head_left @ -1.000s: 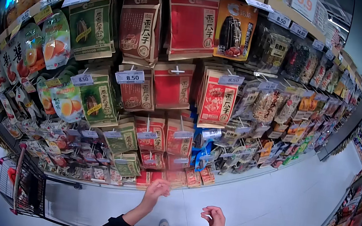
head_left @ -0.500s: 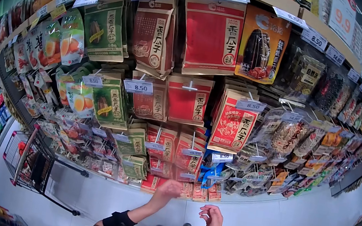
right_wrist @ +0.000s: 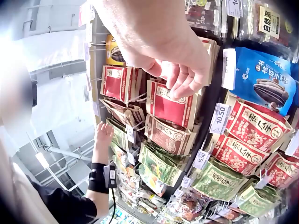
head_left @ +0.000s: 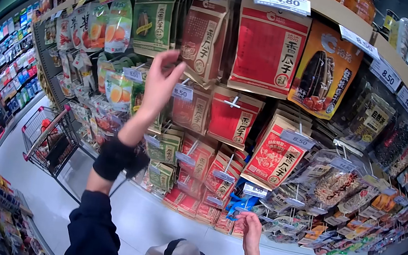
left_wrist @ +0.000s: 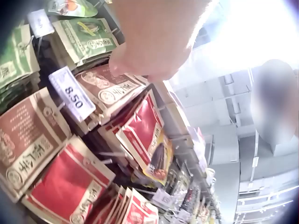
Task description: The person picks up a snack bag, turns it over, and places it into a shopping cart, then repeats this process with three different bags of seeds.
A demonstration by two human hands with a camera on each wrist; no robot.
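Observation:
In the head view my left hand (head_left: 160,86) is raised, thumb apart from the fingers, between a green packet (head_left: 155,22) and a brown packet (head_left: 202,43) of the upper row. The left wrist view has the same hand (left_wrist: 152,39) over the brown packet's (left_wrist: 105,86) upper part; contact cannot be told. My right hand (head_left: 252,233), low before the shelf near a blue packet (head_left: 241,206), is loosely bent and empty. In the right wrist view that hand (right_wrist: 156,39) overlaps a red packet (right_wrist: 170,107), with no grip visible.
Price tags (head_left: 282,2) and metal pegs stick out from the rack. A large red packet (head_left: 268,50) and an orange packet (head_left: 326,72) hang to the right of the brown one. A shopping cart (head_left: 51,141) stands at the left on the pale floor (head_left: 145,240).
My left hand has risen from low before the shelf to the upper row, moving left. The head view has shifted and turned, and the packets look larger. My right hand stays low and empty.

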